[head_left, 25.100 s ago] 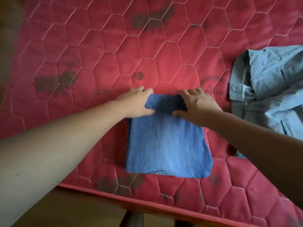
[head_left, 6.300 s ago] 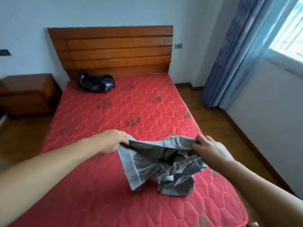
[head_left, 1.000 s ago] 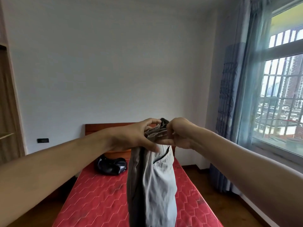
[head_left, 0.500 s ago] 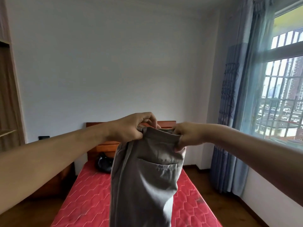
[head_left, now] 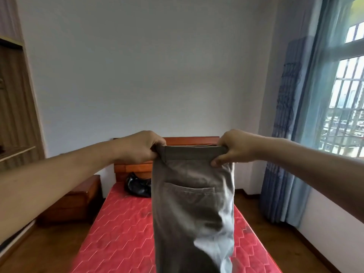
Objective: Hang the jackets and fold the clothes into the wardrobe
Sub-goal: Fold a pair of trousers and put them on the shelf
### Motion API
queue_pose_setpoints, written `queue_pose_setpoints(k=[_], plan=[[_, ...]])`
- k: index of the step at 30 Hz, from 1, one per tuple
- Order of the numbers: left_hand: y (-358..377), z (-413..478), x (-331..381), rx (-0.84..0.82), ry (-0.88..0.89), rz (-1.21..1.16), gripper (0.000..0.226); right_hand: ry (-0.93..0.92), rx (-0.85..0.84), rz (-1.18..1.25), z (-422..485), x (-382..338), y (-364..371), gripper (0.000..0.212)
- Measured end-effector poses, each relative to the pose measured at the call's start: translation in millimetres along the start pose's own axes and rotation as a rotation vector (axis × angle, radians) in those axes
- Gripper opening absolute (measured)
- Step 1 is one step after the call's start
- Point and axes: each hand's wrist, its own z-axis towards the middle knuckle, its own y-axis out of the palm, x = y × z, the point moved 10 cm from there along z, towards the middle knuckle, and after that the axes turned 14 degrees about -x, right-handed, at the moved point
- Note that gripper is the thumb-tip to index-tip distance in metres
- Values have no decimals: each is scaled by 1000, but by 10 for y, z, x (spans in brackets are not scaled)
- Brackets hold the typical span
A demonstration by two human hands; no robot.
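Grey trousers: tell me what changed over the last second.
The left hand and right hand moved apart, stretching the bunched waistband flat and taut. Both still grip it; the grey trousers still hang over the red bed, black bag unmoved by the headboard.

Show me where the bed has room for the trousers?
Bare red mattress lies left of the held trousers, this side of the black bag, plus a narrow strip to their right. Crowded only by the headboard, where the bag sits.
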Motion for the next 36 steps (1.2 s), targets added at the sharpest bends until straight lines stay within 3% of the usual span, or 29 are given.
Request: queue_pose_setpoints(k=[6,9,15,18,21,23,25,27,30,32,34,36], plan=[[10,-30,-9,27,-20,-138,6,-62,244,211,-105,61,-259,24],[36,-22,-4,34,-32,-241,20,-87,344,274,-159,115,-301,21],[62,63,47,92,-24,-227,11,-43,274,166,-202,246,-246,28],[20,94,93,151,-28,-181,26,-49,302,312,-215,328,-237,28],[-27,161,266,11,-13,-164,54,-164,331,534,-180,244,-213,40],[-112,222,398,-86,-88,41,77,-217,361,620,-168,167,-223,47],[-237,342,541,-50,-157,326,80,-259,410,679,-184,78,-277,52],[-267,497,626,-25,-150,389,74,-296,464,720,-197,-9,-328,56],[-237,635,512,-99,-113,124,69,-294,519,812,-197,23,-294,62],[-279,646,477,-113,-82,120,52,-293,539,911,-199,115,-241,66],[-282,646,505,-119,-32,105,27,-306,511,1052,-176,192,-133,73],[-346,612,595,-85,29,82,14,-319,377,1189,-83,213,148,75]])
